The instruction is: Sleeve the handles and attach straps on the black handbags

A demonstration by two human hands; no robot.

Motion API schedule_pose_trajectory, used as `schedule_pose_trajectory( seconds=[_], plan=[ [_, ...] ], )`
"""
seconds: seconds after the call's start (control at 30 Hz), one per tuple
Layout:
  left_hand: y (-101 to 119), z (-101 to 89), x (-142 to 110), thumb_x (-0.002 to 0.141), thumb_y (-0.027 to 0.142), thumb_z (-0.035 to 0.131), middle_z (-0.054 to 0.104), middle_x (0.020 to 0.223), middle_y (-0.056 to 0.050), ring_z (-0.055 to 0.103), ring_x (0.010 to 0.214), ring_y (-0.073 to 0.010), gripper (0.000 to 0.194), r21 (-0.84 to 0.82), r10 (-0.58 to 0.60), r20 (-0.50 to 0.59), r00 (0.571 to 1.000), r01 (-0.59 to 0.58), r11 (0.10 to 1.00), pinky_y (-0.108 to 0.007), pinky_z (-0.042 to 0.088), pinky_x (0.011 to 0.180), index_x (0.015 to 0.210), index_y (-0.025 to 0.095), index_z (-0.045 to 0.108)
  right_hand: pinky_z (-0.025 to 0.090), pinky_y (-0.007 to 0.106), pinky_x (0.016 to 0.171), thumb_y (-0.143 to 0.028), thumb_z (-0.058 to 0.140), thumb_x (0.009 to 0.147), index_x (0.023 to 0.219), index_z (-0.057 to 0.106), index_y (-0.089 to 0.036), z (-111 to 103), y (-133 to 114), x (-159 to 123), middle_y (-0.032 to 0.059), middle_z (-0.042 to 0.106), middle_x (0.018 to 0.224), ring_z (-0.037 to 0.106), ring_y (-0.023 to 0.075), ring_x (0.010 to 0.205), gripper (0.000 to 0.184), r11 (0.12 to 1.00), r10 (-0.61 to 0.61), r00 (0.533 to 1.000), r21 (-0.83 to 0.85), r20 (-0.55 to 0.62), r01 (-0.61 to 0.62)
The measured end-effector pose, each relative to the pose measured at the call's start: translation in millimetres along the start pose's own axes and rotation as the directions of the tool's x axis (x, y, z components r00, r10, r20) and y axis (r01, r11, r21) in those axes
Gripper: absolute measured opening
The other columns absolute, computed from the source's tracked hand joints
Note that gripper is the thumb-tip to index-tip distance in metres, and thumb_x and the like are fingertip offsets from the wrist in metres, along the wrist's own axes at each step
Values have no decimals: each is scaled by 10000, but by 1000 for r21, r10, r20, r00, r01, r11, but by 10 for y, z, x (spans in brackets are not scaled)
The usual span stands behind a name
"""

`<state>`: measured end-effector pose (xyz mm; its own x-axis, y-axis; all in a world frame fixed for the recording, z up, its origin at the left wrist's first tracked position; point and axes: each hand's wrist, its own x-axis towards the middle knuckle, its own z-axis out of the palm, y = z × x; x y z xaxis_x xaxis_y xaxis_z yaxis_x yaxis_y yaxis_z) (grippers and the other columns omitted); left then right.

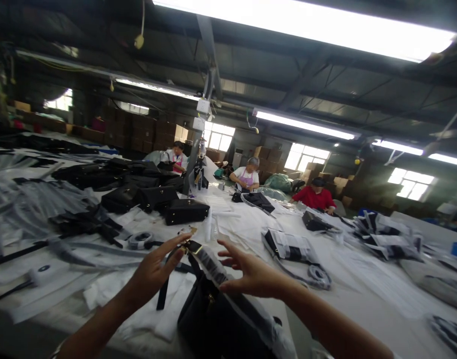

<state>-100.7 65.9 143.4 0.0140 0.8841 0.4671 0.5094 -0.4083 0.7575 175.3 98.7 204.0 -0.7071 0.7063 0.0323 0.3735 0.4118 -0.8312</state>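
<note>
A black handbag (209,319) stands at the table's near edge, right in front of me. Its shoulder strap (213,267) is wrapped in clear film and rises from the bag to a gold buckle (193,246). My left hand (155,271) pinches the strap's buckle end between thumb and fingers. On the other side, my right hand (253,271) has its fingers spread beside the wrapped strap. The thumb is close to the film; whether it touches, I cannot tell. White wrapping sheets (172,309) lie left of the bag.
Several black bags (187,211) are heaped at the left. A wrapped bag with a coiled strap (290,245) lies to the right, near more wrapped bags (389,237). A post (194,164) rises mid-table. Co-workers (247,175) sit across the far side.
</note>
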Motion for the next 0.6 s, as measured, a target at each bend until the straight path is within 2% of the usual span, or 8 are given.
schedule_pose_trajectory(
  seconds=[0.1,0.13,0.2,0.33,0.47,0.53,0.6],
  plan=[
    [263,86,270,946,463,447,610,1354,-67,530,1265,-252,441,-40,113,143,983,-108,993,-357,367,1097,1269,216,615,487,379,889,-325,793,708,1336,542,-244,89,146,-84,51,712,1057,651,245,984,681,993,70,997,93,32,-73],
    [284,74,341,939,470,467,633,1321,-73,556,1228,-261,433,-62,112,201,973,-101,993,-358,392,1071,1239,209,638,502,348,839,-336,788,715,1229,620,-220,93,172,-109,27,719,963,659,226,911,553,987,80,996,135,47,-85],
    [280,8,439,925,496,491,664,1269,-80,589,1169,-276,445,-132,64,319,945,-22,991,-364,433,1021,1213,199,655,510,287,743,-367,784,723,1028,674,-185,38,186,-164,-5,690,829,648,175,776,371,968,93,993,225,77,-108],
    [299,-100,452,901,509,549,674,1248,-90,601,1132,-281,473,-250,-52,508,860,205,946,-372,440,991,1244,197,644,441,198,539,-467,727,778,920,614,-158,-288,112,-305,-21,611,721,554,79,546,358,934,82,987,334,136,-124],
    [447,49,324,878,464,615,691,1208,-78,594,1115,-270,446,-351,57,657,752,238,906,-347,422,972,1245,213,655,300,180,421,-564,640,822,748,585,-135,-593,45,-380,-72,437,551,361,33,411,439,921,73,997,380,37,-81],
    [521,196,261,870,446,633,713,1131,-67,612,1040,-245,431,-391,97,666,739,236,890,-318,430,920,1227,205,668,278,184,424,-557,670,801,691,573,-135,-661,47,-368,-84,384,529,310,29,416,447,918,79,996,393,-29,-61],
    [568,351,218,843,445,664,728,1004,-58,626,912,-211,426,-413,73,629,774,253,875,-287,444,826,1178,183,696,274,189,430,-538,704,777,658,562,-140,-683,67,-336,-85,376,514,305,32,421,440,922,79,992,387,-100,-35]
  ],
)
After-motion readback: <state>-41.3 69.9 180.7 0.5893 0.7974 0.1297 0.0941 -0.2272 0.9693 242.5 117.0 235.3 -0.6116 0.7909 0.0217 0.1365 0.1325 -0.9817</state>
